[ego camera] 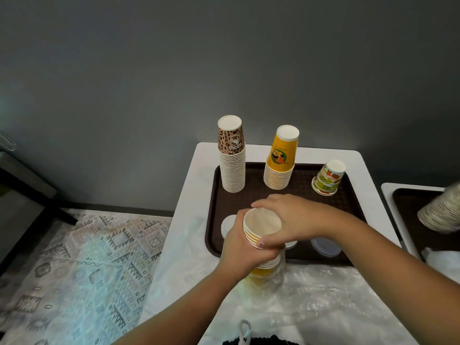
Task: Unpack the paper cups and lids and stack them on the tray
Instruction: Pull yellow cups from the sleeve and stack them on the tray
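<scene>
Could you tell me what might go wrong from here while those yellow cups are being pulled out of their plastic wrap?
1. The left hand and right hand grip only the top of the nested yellow paper cups; lower ones may stay in the clear plastic sleeve.
2. The tall leopard-print cup stack on the brown tray could topple if bumped.

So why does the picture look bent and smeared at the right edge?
Head view: the wide-angle lens curves the table edges; the cup stack at the right edge is motion-blurred; the plastic wrap catches soft glare; the corners darken, while the tray and both hands are sharp.
</scene>
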